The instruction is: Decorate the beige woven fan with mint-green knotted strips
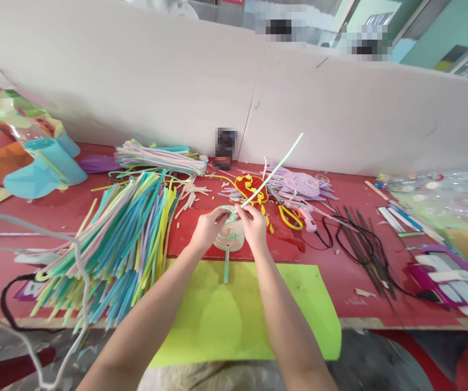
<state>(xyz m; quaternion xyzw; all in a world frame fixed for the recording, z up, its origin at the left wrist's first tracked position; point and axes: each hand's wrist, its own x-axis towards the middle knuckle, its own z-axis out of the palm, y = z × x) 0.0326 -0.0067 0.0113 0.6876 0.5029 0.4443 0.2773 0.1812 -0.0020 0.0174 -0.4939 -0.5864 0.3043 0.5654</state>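
My left hand (209,226) and my right hand (253,224) meet above a small fan-shaped piece (234,239) made of pale and mint-green pipe cleaners. Its green handle (226,266) points toward me. A mint-green pipe cleaner (278,167) rises from between my fingertips, slanting up to the right. My right thumb and finger pinch it close to its lower end. The left fingers are closed at the same spot, on a curled green part of it near the fan's top edge. Fingertips partly hide the exact grip.
Pipe cleaners lie in a big heap (132,244) at left. Behind the fan are a red heart-shaped piece (252,188), yellow-handled scissors (290,217) and a pink glue gun (306,216) with a black cord. A yellow-green sheet (299,304) covers the table's front edge.
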